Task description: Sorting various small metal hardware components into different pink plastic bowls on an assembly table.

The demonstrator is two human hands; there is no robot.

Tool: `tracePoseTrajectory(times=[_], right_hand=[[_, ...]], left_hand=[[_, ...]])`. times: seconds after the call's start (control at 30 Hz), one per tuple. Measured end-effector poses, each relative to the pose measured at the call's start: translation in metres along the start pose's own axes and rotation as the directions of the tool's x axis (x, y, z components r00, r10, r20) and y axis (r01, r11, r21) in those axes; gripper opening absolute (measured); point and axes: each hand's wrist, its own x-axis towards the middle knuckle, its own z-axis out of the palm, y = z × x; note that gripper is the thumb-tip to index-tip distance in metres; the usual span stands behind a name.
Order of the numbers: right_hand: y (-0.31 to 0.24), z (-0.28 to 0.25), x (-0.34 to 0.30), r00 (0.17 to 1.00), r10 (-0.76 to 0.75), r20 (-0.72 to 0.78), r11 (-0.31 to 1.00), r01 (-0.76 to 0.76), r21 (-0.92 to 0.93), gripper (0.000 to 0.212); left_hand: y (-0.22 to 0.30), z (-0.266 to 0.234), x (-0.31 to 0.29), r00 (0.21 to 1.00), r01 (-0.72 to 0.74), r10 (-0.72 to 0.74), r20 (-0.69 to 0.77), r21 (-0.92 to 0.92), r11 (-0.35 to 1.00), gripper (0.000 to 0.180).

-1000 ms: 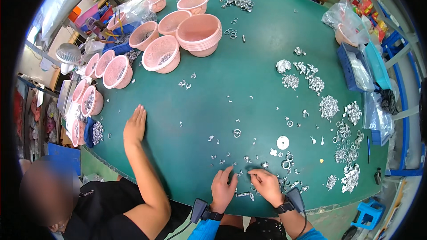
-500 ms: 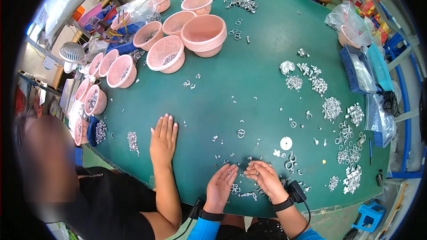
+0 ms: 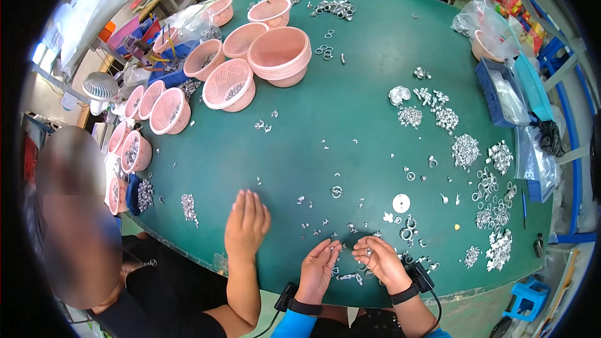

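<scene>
Left: pink basket corralled silver bits, presumably against scattering! | left hand: fingers bent inward, grip I couldn't tell | right hand: fingers curled round a small silver piece, just inside the fingertips, above the desk | right: ring pile sat apart, apparently grouped by kind

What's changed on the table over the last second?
The co-worker's hand moved right, showing a pile of silver pieces where the arm was. Your left hand and right hand turned from palms down to palms inward; a small silver bit now shows at the right one. Baskets and white disc stayed put.
</scene>
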Motion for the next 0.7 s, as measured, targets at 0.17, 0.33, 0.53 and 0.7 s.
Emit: tracePoseTrajectory(times=[0.17,0.33,0.53,0.7], right_hand=[[-0.002,-0.015,-0.006,0.997,-0.021,-0.074,0.998,0.025,0.053,0.014],[-0.01,-0.02,-0.041,0.997,-0.03,-0.074,0.999,0.033,0.033,0.015],[-0.011,-0.054,-0.109,0.966,-0.104,-0.236,0.989,0.125,0.078,0.013],[-0.021,-0.081,-0.155,0.924,-0.2,-0.325,0.941,0.274,0.2,0.013]], left_hand=[[-0.009,0.004,-0.002,0.999,0.031,-0.031,0.033,0.006,0.999,0.019],[-0.015,0.009,-0.009,0.994,-0.013,0.001,0.105,0.115,0.993,0.013],[-0.031,0.02,-0.022,0.958,0.086,-0.152,0.241,0.265,0.96,0.016],[-0.035,0.037,-0.046,0.915,0.098,-0.257,0.31,0.448,0.889,0.023]])
